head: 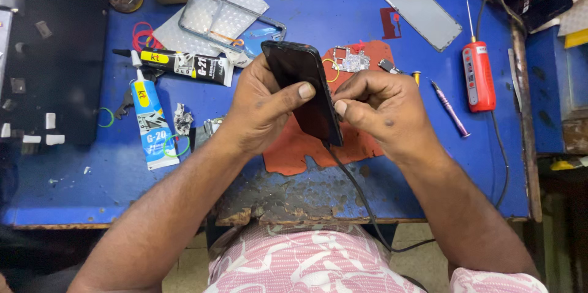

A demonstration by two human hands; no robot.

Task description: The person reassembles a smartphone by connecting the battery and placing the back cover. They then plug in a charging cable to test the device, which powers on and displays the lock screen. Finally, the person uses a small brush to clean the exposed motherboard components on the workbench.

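My hands point(318, 106) sit mid-bench point(73, 189). To my left, two glue tubes point(150, 121) and scraps crowd the way; bare blue surface lies nearer the front edge. To my right, a purple tool point(450, 109) and red device point(478, 76) block the route. Straight ahead, a clear phone case point(229, 20) and grey back cover point(421, 10) lie, with open blue between them.

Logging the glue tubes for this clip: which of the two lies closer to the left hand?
The black tube, lying crosswise just above the left hand. The blue-and-white tube lies farther left.
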